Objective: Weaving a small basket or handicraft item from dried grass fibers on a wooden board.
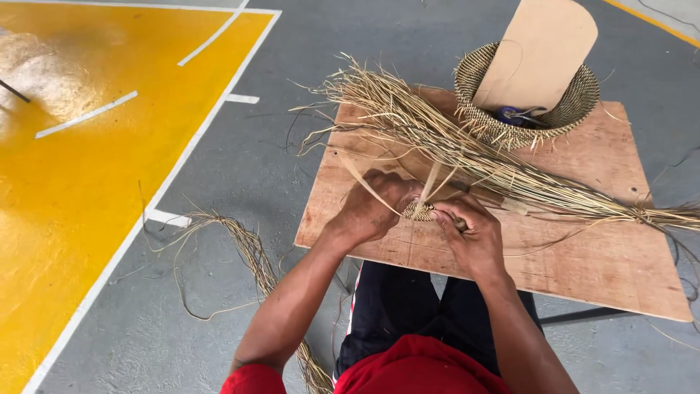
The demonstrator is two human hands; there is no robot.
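Observation:
My left hand [374,206] and my right hand [470,235] meet over a small woven coil [418,211] of straw-coloured fibre and pinch it from both sides. Flat pale strips run up from the coil between my fingers. A long bundle of dry fibre strands [467,149] lies across the plywood board [583,255], fanning out at the far left end. My right hand also seems to grip a thin dark tool, mostly hidden by the fingers.
A round woven basket [576,102] stands at the board's far edge with a tall cardboard piece [543,51] and blue-handled scissors [514,114] inside. Loose fibre strands [251,252] trail on the grey floor to my left. Yellow painted floor [80,168] with white lines lies further left.

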